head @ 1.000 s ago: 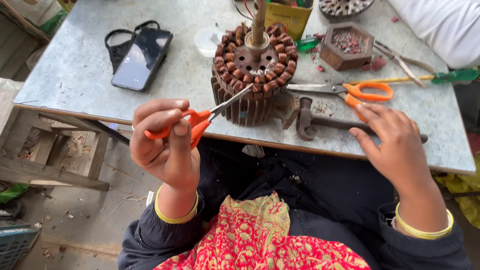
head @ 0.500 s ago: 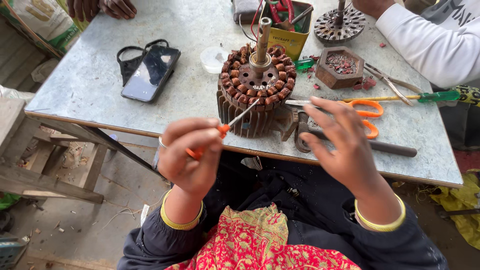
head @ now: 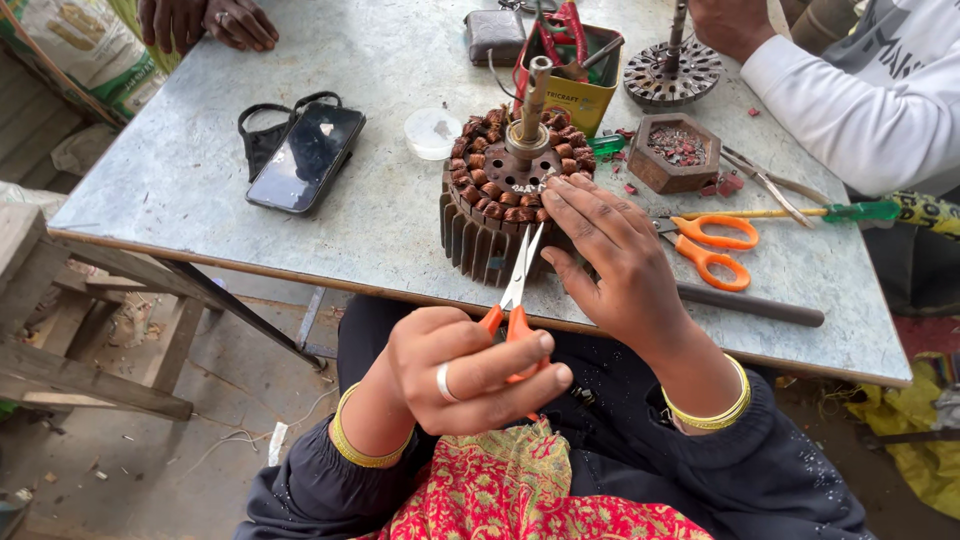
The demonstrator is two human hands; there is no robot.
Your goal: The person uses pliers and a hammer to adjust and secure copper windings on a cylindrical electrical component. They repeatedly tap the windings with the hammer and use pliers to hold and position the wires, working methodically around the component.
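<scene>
Head view: a round motor part [head: 500, 200] wound with copper wire sits at the near edge of the grey table [head: 400, 60]. A metal rod sticks up from its middle. The right hand [head: 615, 255] lies on its right side, fingers spread a little and pressing on the coils. The left hand [head: 470, 370] is just below the table edge, fingers curled tight on orange scissors [head: 517, 290]. Their blades point up at the part's near side. Another pair of orange scissors [head: 712, 248] lies to the right. A dark phone [head: 305, 158] lies to the left. A yellow tin [head: 570, 75] of tools stands at the far side. A person in a white sleeve [head: 860, 95] works at the far right.
</scene>
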